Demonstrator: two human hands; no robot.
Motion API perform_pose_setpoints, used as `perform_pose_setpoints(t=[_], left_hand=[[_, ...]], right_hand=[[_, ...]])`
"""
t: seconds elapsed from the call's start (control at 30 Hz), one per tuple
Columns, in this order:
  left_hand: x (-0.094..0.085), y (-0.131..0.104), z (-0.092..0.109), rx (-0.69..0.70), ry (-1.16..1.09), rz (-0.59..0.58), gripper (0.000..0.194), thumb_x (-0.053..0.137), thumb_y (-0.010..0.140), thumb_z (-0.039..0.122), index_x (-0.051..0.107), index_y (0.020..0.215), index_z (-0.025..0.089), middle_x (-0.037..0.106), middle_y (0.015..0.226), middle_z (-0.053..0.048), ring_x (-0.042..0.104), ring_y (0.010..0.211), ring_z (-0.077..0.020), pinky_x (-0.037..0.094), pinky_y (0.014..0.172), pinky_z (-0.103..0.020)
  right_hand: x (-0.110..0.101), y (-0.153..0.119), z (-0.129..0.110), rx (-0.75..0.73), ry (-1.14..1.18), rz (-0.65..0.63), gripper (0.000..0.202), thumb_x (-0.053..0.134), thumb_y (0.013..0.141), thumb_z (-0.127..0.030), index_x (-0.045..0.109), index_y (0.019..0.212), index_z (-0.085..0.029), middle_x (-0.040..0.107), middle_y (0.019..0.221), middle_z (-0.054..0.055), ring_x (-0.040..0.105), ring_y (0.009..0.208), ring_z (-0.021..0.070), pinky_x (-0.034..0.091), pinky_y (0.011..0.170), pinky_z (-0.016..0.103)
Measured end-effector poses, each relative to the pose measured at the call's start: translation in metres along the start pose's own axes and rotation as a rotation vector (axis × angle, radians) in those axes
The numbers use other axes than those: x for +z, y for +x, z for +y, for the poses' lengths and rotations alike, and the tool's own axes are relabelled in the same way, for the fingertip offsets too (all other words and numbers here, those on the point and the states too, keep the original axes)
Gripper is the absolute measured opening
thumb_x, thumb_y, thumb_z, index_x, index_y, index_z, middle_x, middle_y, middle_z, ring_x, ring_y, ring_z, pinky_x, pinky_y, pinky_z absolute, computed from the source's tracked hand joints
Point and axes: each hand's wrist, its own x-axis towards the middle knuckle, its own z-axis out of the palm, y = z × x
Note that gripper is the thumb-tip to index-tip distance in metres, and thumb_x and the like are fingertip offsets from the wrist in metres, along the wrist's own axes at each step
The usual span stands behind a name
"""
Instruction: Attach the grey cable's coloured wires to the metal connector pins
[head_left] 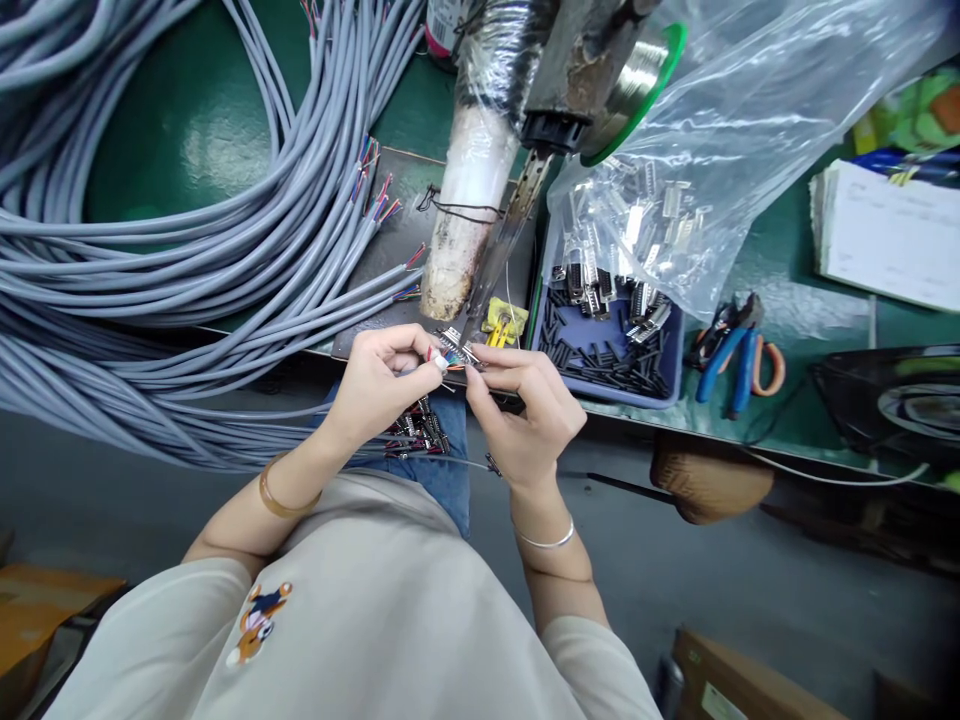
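At the bench edge my left hand [390,385] pinches the end of a grey cable, whose thin coloured wires [452,353] fan out beside a metal connector [471,357]. My right hand [529,405] has thumb and fingers closed at the connector's right side; just what it grips is too small to tell. The soldering iron's tip [471,325] points down at the connector, under a white extraction tube [465,220]. Several finished-looking connectors with wires [421,432] lie on my lap. A yellow sponge [505,322] sits just behind my right hand.
Bundled grey cables [225,250] cover the left side. A blue tray [611,350] holds black sleeves and metal connectors, partly under a plastic bag [720,130]. Pliers [739,355], a solder spool [637,90] and a paper stack [892,235] are at the right.
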Motion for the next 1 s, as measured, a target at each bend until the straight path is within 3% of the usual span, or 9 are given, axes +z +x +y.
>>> perform_pose_setpoints(t=[0.13, 0.33, 0.67, 0.8, 1.0], left_hand=[[-0.0018, 0.0, 0.0009, -0.047, -0.061, -0.03, 0.014, 0.071, 0.065, 0.018, 0.059, 0.06, 0.016, 0.062, 0.066, 0.0, 0.038, 0.047, -0.0035, 0.028, 0.042, -0.018], [0.001, -0.0006, -0.0028, 0.023, 0.002, 0.015, 0.013, 0.068, 0.066, 0.016, 0.058, 0.059, 0.017, 0.062, 0.068, -0.001, 0.052, 0.061, -0.0089, 0.038, 0.051, -0.018], [0.0023, -0.0002, 0.0031, 0.08, 0.071, 0.029, 0.01, 0.067, 0.068, 0.017, 0.06, 0.061, 0.016, 0.064, 0.072, -0.002, 0.051, 0.06, -0.0081, 0.04, 0.053, -0.019], [0.0007, 0.0017, 0.003, 0.04, 0.028, 0.004, 0.011, 0.068, 0.068, 0.017, 0.06, 0.06, 0.016, 0.065, 0.071, -0.002, 0.053, 0.061, -0.0088, 0.042, 0.055, -0.02], [-0.0001, 0.003, -0.004, -0.028, -0.014, -0.014, 0.013, 0.071, 0.064, 0.017, 0.059, 0.059, 0.017, 0.061, 0.064, -0.001, 0.051, 0.058, -0.0089, 0.035, 0.048, -0.018]], right_hand=[[0.0003, 0.0009, 0.0004, 0.051, 0.068, -0.003, 0.017, 0.073, 0.088, -0.011, 0.063, 0.08, -0.023, 0.079, 0.091, 0.0, 0.076, 0.084, 0.0161, 0.062, 0.076, 0.032], [0.0011, 0.0, -0.0002, 0.011, 0.019, -0.001, 0.017, 0.075, 0.087, -0.011, 0.065, 0.084, -0.024, 0.079, 0.094, 0.001, 0.077, 0.087, 0.0166, 0.064, 0.077, 0.032], [0.0013, 0.0038, 0.001, -0.031, -0.03, 0.008, 0.016, 0.077, 0.086, -0.012, 0.069, 0.091, -0.026, 0.079, 0.098, 0.0, 0.077, 0.087, 0.0169, 0.063, 0.078, 0.031], [-0.0004, 0.0031, -0.0006, -0.1, -0.087, -0.005, 0.017, 0.077, 0.085, -0.012, 0.066, 0.089, -0.024, 0.08, 0.103, 0.003, 0.077, 0.086, 0.0156, 0.063, 0.076, 0.027], [-0.0021, -0.0035, 0.0033, -0.199, -0.159, -0.017, 0.015, 0.072, 0.09, -0.013, 0.062, 0.09, -0.024, 0.081, 0.103, 0.006, 0.078, 0.086, 0.0151, 0.061, 0.072, 0.024]])
